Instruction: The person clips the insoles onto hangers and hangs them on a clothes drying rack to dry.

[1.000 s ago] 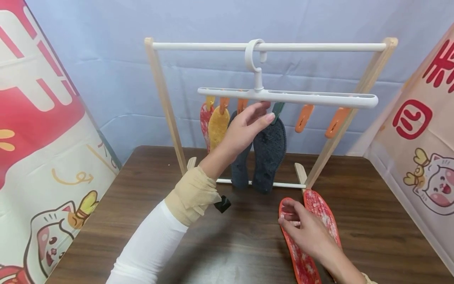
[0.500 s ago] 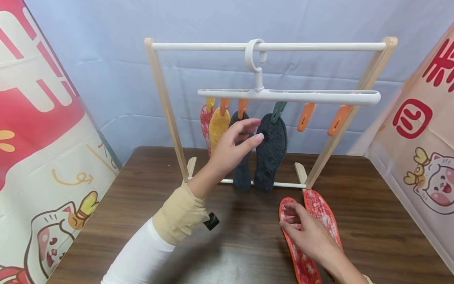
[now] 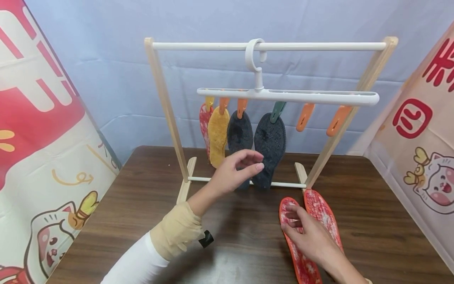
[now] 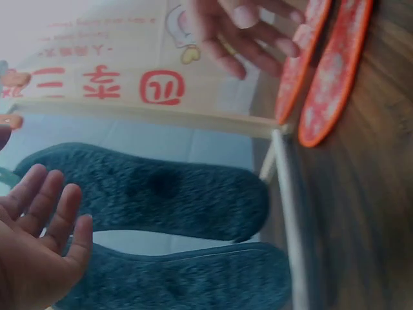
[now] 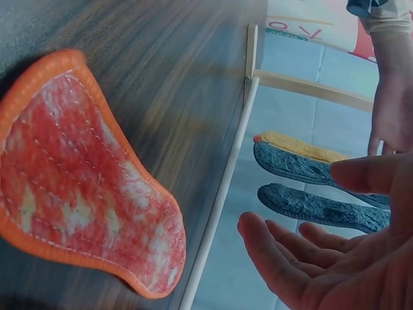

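Four hang clipped: hanging red insole (image 3: pixel 205 123), yellow insole (image 3: pixel 217 136), dark pair (image 3: pixel 271 134)! Two loose red insoles (image 3: pixel 323 211) on the table (image 3: pixel 376 225) seemingly remain, two orange clips (image 3: pixel 305 117) vacant. Left hand (image 3: pixel 234 173) before the dark pair, right hand (image 3: pixel 307 234) over the loose red insoles, fingers gently bent, both empty.

Left hand (image 3: pixel 235 171) lowered (away from green clip (image 3: pixel 278 112)).
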`<state>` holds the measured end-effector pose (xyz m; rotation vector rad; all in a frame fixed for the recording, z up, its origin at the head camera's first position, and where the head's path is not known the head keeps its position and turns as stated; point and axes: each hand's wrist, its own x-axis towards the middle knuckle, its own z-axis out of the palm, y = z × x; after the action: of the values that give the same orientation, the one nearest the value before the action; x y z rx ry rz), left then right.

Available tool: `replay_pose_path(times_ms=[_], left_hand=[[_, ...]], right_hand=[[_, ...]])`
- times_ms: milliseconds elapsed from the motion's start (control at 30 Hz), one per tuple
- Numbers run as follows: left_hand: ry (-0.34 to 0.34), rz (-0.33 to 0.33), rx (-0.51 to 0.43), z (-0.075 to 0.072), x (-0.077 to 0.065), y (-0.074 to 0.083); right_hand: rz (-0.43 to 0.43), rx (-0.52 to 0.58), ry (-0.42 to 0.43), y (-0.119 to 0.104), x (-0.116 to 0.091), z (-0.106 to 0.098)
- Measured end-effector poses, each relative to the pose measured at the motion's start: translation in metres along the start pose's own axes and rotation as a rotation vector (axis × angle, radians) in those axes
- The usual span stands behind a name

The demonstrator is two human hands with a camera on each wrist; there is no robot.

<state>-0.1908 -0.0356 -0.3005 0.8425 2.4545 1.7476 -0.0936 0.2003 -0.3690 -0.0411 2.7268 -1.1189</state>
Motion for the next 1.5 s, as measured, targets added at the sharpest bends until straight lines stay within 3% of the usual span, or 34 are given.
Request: replay_pose_path(times_ms=[500, 900, 1200, 1500], left_hand=[[-0.119, -0.144, 0.043, 0.036, -0.012, -0.029], [-0.193, -0.262, 0.109, 0.065, -0.016, -0.050], [-0.241, -0.344, 0.262, 0.086, -0.015, -0.063], [-0.245, -0.376, 0.402, 0.107, -0.012, -0.071]], right_hand=[[-0.014, -0.034, 0.022, 0.006, -0.006, 0.004], [0.027, -0.045, -0.004, 0.013, -0.007, 0.008], [0.070, -0.086, -0.018, 0.021, -0.008, 0.009], [0.134, -0.135, -0.052, 0.032, -0.008, 0.011]])
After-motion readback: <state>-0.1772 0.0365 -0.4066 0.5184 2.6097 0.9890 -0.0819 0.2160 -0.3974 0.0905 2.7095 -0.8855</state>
